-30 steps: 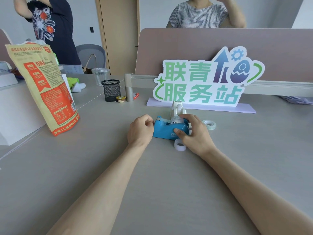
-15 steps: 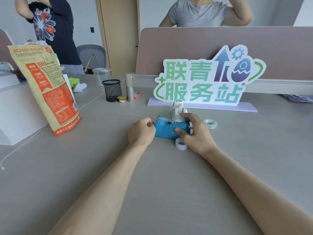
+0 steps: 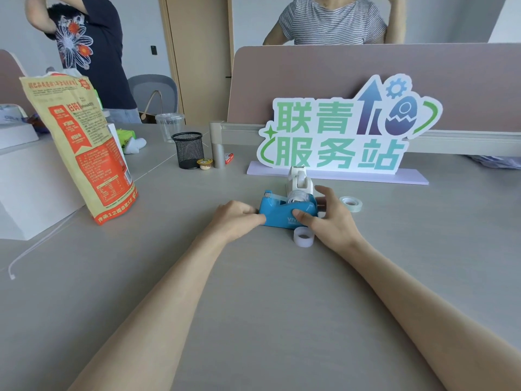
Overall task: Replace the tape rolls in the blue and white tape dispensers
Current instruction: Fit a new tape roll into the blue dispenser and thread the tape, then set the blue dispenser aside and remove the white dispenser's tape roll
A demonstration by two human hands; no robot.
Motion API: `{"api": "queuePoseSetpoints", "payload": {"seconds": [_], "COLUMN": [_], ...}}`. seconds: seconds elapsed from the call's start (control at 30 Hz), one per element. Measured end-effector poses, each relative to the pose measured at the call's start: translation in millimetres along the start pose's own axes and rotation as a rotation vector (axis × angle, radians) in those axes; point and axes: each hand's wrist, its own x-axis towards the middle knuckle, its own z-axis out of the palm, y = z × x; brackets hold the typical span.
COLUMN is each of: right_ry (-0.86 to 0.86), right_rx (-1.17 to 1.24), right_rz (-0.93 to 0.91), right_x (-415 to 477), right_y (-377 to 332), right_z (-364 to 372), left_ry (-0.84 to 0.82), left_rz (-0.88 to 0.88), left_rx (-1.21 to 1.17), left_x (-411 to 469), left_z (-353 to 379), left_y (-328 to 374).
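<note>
Barely any motion over the last second. The right hand (image 3: 331,221) has its fingers off the roll top and behind the blue tape dispenser (image 3: 282,211), thumb on the near face, gripping it. The left hand (image 3: 236,218) is curled against the cutter end; can't tell if it's pinching tape. The dispenser is on the desk, with the white tape dispenser (image 3: 300,180) just behind. Probably hard, slick plastic with a weighted base, so hold it by the flanks, clear of the blade. Text: "VIV…", the rest under the thumb; sign (image 3: 346,134) reads "联青服务站".

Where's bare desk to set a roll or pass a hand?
Free: the desk between the forearms; the stretch between orange bag and left hand; right of the clear roll. Crowded: around the blue dispenser, with white dispenser behind, white roll in front.
</note>
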Motion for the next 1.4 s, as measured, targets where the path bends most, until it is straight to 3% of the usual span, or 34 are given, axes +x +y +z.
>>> {"api": "queuePoseSetpoints", "payload": {"seconds": [0.1,0.27,0.33,0.53,0.67,0.97,1.23,1.4], "right_ry": [0.010,-0.003,-0.036,-0.138,-0.149,-0.264,-0.287,-0.279], "right_rx": [0.022,0.108,0.194,0.307,0.315,0.326,0.272,0.252], "right_rz": [0.012,0.051,0.065,0.038,0.003,-0.044,-0.066,-0.052], "right_x": [0.1,3.2,3.6,0.8,1.3,1.4,2.8,3.1], "right_y": [0.4,2.0,1.8,4.4,7.4,7.9,9.5,9.1], "right_z": [0.4,-1.2,-2.8,-12.0,-10.1,-8.2,-4.3,-1.8], "left_ry": [-0.035,0.296,0.357,0.211,0.156,-0.028,0.093,0.140], "left_rz": [0.034,0.100,0.140,0.181,0.237,0.166,0.324,0.305], "left_rx": [-0.035,0.184,0.195,0.038,0.059,0.065,0.288,0.392], "left_x": [3.8,8.7,4.6,-4.0,-7.8,-0.9,-3.4,1.0], "left_z": [-1.1,13.3,15.9,10.5,10.4,11.1,20.6,25.3], "left_y": [-7.2,-12.6,-10.2,-4.2,-1.4,-5.5,-5.6,-4.0]}}
